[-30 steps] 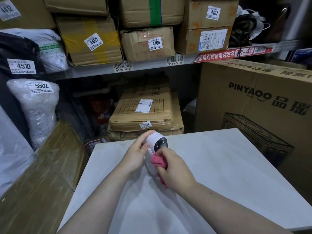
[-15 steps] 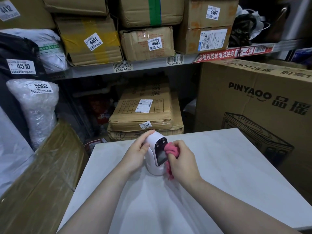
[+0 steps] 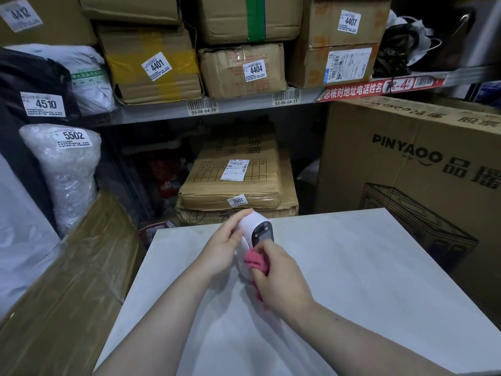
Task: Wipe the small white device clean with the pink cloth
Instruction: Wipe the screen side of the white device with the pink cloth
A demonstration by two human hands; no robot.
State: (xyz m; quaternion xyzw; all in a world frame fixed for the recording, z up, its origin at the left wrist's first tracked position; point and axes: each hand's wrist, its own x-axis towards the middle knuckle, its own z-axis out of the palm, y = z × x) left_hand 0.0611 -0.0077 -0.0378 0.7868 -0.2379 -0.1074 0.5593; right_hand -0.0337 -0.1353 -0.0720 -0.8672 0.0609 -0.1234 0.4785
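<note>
A small white device (image 3: 253, 225) with a dark front panel stands upright near the far edge of the pale table (image 3: 366, 267). My left hand (image 3: 223, 246) grips its left side, index finger over the rounded top. My right hand (image 3: 280, 278) holds a bunched pink cloth (image 3: 256, 261) and presses it against the lower front of the device, just under the dark panel. The device's lower part is hidden behind the cloth and my fingers.
Shelves with labelled cardboard boxes (image 3: 244, 69) fill the wall behind the table. A large PINYAOO carton (image 3: 423, 169) stands at the right, a tape-wrapped brown package (image 3: 62, 291) leans at the left, and stacked flat parcels (image 3: 235, 183) lie just beyond the table's far edge.
My right hand with the pink cloth swung from the device's lower front up to its right side, then came back down to the lower front. My left hand kept its hold.
</note>
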